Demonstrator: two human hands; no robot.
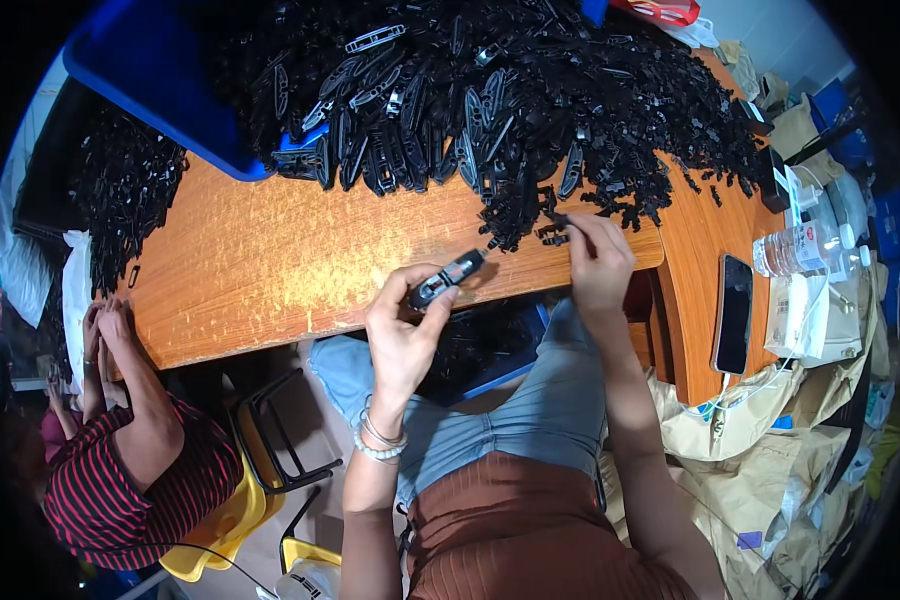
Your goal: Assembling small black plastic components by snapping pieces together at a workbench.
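My left hand (402, 330) is closed around an elongated black plastic part (447, 280) with a pale, shiny middle and a bit of red. It holds the part tilted above the table's front edge. My right hand (602, 262) is to the right of it, fingers pinched on a small black plastic piece (559, 220) at the near edge of the heap. Small dark pieces (510, 232) lie between the two hands. Behind them spreads a large heap of black plastic parts (410, 110), with long oval frames toward the left and smaller pieces toward the right.
The wooden table (270, 250) has a worn top. A blue bin (160, 90) tilts at the back left. A phone (734, 315) on a cable and a plastic bottle (795, 250) are at the right. Another person (140, 470) sits at the left, near a yellow stool (220, 520).
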